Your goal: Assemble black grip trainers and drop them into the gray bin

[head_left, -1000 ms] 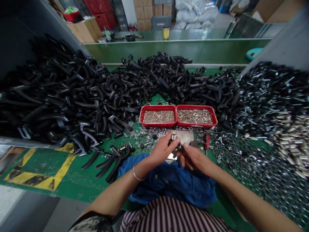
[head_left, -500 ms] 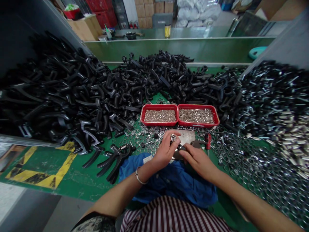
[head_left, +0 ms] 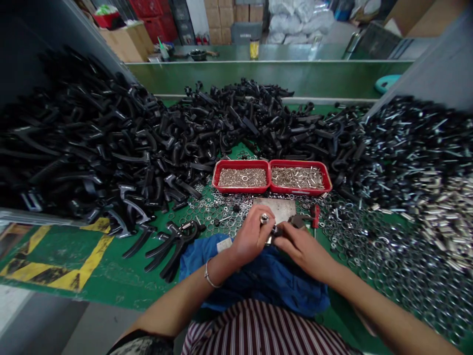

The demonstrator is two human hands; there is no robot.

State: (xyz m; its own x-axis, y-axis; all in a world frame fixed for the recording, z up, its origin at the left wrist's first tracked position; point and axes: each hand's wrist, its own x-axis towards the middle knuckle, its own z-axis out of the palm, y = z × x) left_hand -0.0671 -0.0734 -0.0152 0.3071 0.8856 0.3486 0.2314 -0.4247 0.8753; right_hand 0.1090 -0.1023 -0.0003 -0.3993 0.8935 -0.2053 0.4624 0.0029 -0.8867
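Above a blue cloth (head_left: 258, 276), my two hands meet with their fingertips close together. My left hand (head_left: 252, 231) is closed round a small shiny metal cylinder (head_left: 263, 218), whose round end pokes out between thumb and fingers. Thumb and fingers of my right hand (head_left: 303, 246) pinch a small dark part (head_left: 274, 230) that reaches toward the left hand; its far end is hidden. Whether the two parts are joined, I cannot tell. Behind the hands lie a flat metal plate (head_left: 279, 207) and a red-handled tool (head_left: 315, 215).
Two red trays (head_left: 240, 190) of small metal pieces stand beyond the plate. Black plastic handles (head_left: 148, 133) are heaped left and behind, with some handles (head_left: 173, 246) near the cloth. Metal rings (head_left: 384, 261) and silvery sleeves (head_left: 451, 212) cover the right side.
Both hands have moved slightly, and the metal cylinder is tilted a little differently in the left fingers. The whole view has shifted slightly.
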